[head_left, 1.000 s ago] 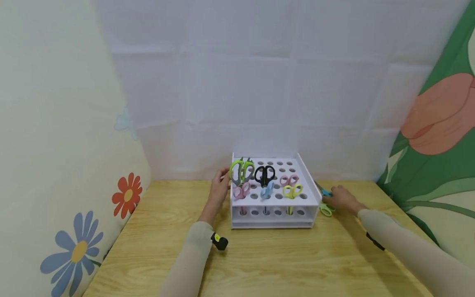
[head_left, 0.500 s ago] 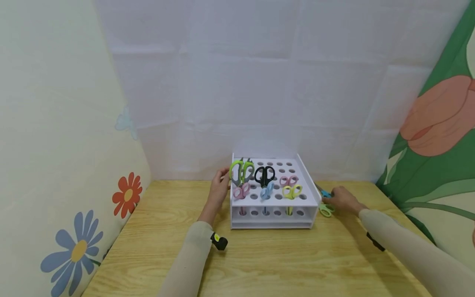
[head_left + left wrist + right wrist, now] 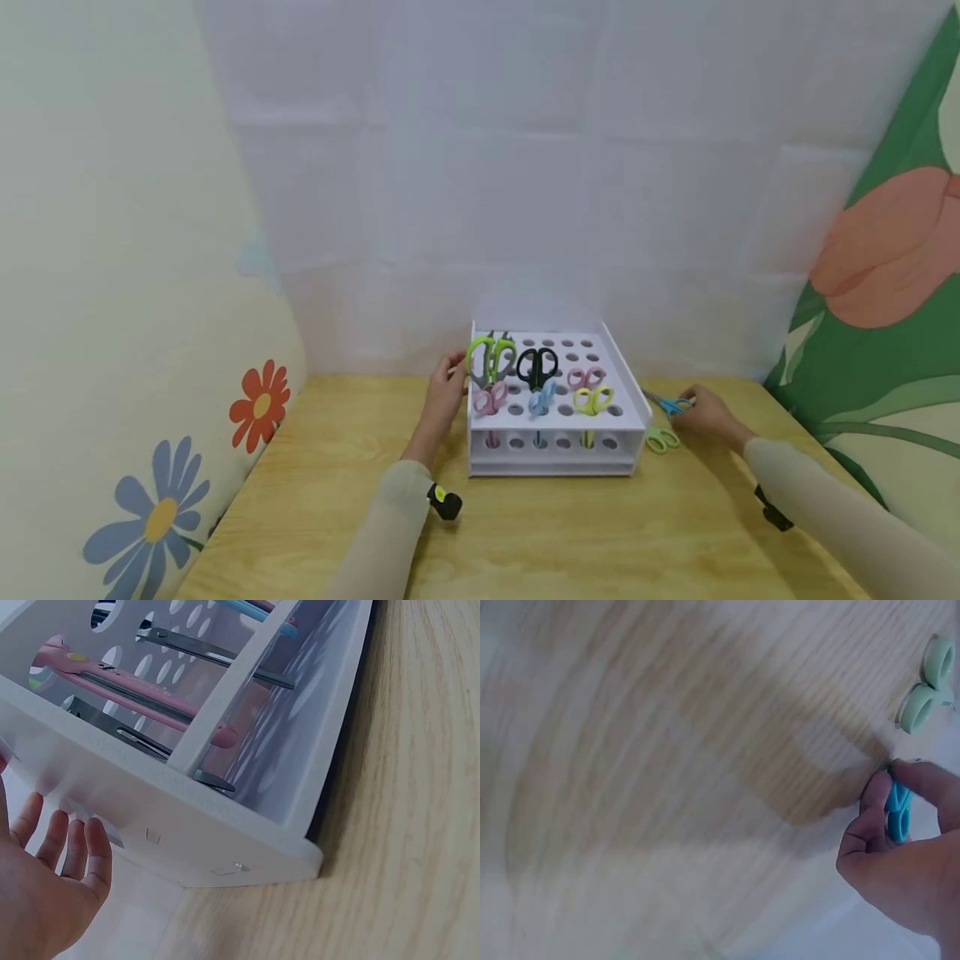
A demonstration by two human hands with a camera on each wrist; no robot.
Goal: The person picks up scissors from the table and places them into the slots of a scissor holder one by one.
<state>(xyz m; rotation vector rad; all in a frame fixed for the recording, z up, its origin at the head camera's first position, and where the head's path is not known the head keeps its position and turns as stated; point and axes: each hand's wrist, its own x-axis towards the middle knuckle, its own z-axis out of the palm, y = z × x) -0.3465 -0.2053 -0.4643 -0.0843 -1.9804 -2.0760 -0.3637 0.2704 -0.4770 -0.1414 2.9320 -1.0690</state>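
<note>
My right hand (image 3: 708, 414) pinches the handle of blue scissors (image 3: 673, 406) at the right side of the white holed rack (image 3: 558, 422). Their blades point toward the rack. In the right wrist view, thumb and finger close on one of the blue handle loops (image 3: 898, 823). Light green scissors (image 3: 662, 440) lie on the table just in front. At the rack's left side is my left hand (image 3: 444, 398); the left wrist view shows its fingers (image 3: 96, 844) loosely bent at the side wall (image 3: 169, 806), holding nothing.
Several scissors stand in the rack's holes: large green (image 3: 491, 360), black (image 3: 537, 367), pink (image 3: 491, 399), light blue (image 3: 542, 400) and yellow (image 3: 593, 401) among them. Blades hang through to the lower shelf. A white cloth (image 3: 480, 192) hangs behind the wooden table (image 3: 555, 533).
My right hand has drawn the blue scissors a little to the right, so more of them shows. The left hand stays by the rack. The head view has tilted slightly up.
</note>
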